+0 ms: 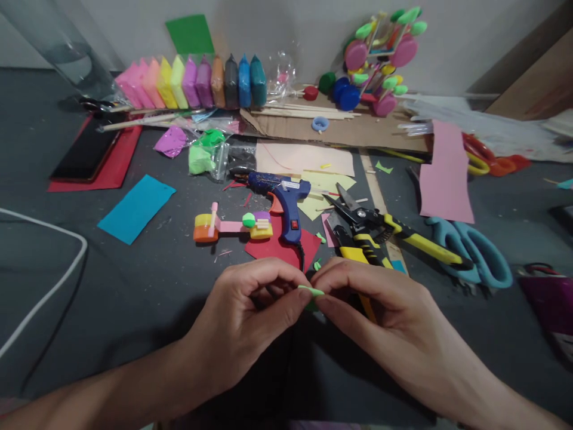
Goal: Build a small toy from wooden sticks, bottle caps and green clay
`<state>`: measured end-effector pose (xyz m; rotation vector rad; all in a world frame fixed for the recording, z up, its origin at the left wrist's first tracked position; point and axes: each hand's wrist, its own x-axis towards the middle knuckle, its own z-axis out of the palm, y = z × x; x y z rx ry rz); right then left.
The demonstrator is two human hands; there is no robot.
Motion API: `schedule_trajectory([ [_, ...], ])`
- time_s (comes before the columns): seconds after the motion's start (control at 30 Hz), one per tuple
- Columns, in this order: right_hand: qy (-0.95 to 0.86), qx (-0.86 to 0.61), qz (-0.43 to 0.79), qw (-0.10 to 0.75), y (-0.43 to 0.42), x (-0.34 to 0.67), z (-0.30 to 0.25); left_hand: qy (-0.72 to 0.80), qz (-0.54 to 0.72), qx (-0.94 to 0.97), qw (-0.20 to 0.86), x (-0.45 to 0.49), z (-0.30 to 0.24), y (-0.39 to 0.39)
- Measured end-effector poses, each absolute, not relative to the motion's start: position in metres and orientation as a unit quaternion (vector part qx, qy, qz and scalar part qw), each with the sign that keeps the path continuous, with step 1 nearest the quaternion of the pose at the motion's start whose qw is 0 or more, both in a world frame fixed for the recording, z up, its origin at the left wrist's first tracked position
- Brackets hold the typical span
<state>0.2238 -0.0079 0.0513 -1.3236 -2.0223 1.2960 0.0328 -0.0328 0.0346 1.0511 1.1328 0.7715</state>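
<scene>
Head view: left hand (257, 319) and right hand (389, 316) meet, fingertips pinching a light-green piece (312, 291), perhaps modelling clay, partly hidden between them. Press too hard and, if soft, it could squash or tear! Beyond the right hand, yellow-handled snips (416, 242) lie with blades apart; a stray reach risks a nick. Beyond both hands, the blue glue gun (290, 206), if hot, might burn.

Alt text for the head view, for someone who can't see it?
Left hand and right hand pinch a small light-green piece above a dark table. Beyond lie a blue glue gun, yellow-handled cutters and a row of coloured packets.
</scene>
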Motion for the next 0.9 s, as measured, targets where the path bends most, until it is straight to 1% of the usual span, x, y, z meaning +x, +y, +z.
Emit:
schedule_trajectory([
  [0.43,-0.714,-0.48,0.463,0.213,-0.005,0.224,0.051,0.5,0.328,0.435,0.674,0.032,0.037,-0.033],
  [0.53,-0.761,-0.46,0.382,0.252,-0.007,0.224,0.05,0.501,0.343,0.436,0.664,0.031,0.037,-0.033],
  [0.63,-0.837,-0.403,0.225,0.294,-0.009,0.227,0.049,0.499,0.356,0.408,0.677,0.03,0.037,-0.03],
  [0.73,-0.889,-0.346,0.106,0.28,-0.011,0.231,0.051,0.454,0.334,0.352,0.747,0.029,0.034,-0.027],
  [0.83,-0.917,-0.303,0.06,0.253,-0.013,0.234,0.053,0.406,0.33,0.279,0.805,0.028,0.031,-0.024],
  [0.9,-0.924,-0.291,0.047,0.245,-0.014,0.235,0.053,0.393,0.339,0.238,0.821,0.029,0.029,-0.023],
])
